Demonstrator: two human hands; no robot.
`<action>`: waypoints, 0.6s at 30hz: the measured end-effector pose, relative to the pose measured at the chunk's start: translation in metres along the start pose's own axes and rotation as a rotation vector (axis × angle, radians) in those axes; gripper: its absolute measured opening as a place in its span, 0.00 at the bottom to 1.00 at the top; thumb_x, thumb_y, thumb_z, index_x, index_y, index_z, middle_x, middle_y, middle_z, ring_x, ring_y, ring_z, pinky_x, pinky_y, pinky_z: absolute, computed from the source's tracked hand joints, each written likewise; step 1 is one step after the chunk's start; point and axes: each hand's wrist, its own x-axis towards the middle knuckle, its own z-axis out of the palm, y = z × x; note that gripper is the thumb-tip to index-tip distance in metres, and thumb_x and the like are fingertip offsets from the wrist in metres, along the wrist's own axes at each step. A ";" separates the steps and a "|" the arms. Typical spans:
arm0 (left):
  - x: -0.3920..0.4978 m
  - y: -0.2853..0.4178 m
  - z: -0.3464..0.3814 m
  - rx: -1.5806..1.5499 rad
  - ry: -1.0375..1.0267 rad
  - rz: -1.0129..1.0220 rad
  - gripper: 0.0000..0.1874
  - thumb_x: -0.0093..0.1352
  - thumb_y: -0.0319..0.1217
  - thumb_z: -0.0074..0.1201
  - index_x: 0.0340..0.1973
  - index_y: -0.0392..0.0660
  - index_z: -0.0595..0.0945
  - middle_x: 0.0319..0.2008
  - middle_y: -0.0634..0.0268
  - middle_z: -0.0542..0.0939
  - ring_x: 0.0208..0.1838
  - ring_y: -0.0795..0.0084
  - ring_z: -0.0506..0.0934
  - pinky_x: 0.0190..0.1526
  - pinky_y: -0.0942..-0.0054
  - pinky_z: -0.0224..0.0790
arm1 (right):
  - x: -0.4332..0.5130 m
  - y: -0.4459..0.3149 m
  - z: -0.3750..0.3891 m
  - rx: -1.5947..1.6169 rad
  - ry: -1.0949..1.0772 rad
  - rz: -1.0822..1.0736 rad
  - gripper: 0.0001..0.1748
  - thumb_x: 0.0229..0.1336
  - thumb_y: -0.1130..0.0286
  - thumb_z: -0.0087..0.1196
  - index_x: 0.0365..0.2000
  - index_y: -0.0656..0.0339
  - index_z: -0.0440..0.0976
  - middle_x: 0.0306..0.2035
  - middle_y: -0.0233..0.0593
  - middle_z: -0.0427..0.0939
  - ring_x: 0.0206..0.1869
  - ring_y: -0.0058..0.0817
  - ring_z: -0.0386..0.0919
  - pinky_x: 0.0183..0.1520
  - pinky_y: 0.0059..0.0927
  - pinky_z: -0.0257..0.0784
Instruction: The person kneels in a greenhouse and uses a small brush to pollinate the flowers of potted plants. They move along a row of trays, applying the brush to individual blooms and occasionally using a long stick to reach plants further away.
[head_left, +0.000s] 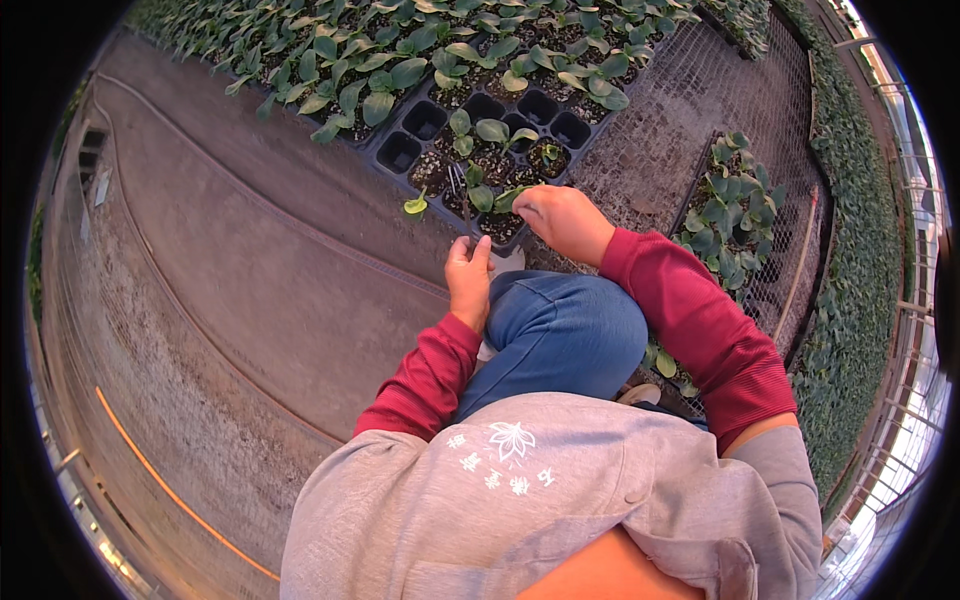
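Observation:
A slim metal tool with a pronged tip (456, 178) is in my left hand (470, 277), pointing into the near corner of a black plastic seedling tray (414, 138). I cannot tell whether it is a small fork or tweezers. Thumb and fingers of my right hand (564, 221) pinch a seedling leaf (508, 199) over the near cells. Soil mix (499, 227) fills the corner cell beneath. A few young broad-leaved seedlings (495, 131) stand in nearby cells, while several dark cells (424, 120) hold no soil. One yellowish leaf (415, 205) sticks out past the tray's left edge.
Densely planted seedlings (337, 67) fill the trays beyond. Wire mesh (652, 112) spans the right side, with another seedling tray (724, 210) on it. My bent knee (562, 330) in jeans is just below my hands. A walkway (262, 255) runs along the left.

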 end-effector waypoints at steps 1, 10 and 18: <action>0.000 -0.001 -0.001 0.010 -0.007 -0.012 0.07 0.63 0.29 0.51 0.26 0.42 0.71 0.19 0.74 0.68 0.19 0.86 0.64 0.21 0.85 0.55 | 0.004 0.011 0.006 0.224 -0.009 0.271 0.08 0.51 0.72 0.46 0.29 0.66 0.71 0.25 0.42 0.75 0.26 0.35 0.75 0.30 0.29 0.71; 0.003 0.008 -0.002 -0.041 -0.051 0.000 0.04 0.64 0.30 0.50 0.29 0.46 0.71 0.19 0.76 0.69 0.18 0.87 0.63 0.18 0.88 0.51 | 0.018 0.052 -0.016 0.903 -0.156 0.732 0.11 0.58 0.69 0.42 0.33 0.67 0.69 0.25 0.38 0.74 0.24 0.23 0.76 0.29 0.21 0.73; -0.005 0.017 -0.002 -0.020 -0.085 0.023 0.05 0.65 0.32 0.50 0.29 0.46 0.72 0.19 0.77 0.68 0.18 0.87 0.63 0.19 0.88 0.52 | 0.007 0.058 -0.025 1.096 -0.115 0.761 0.10 0.58 0.70 0.42 0.34 0.67 0.69 0.26 0.38 0.74 0.26 0.24 0.76 0.30 0.22 0.74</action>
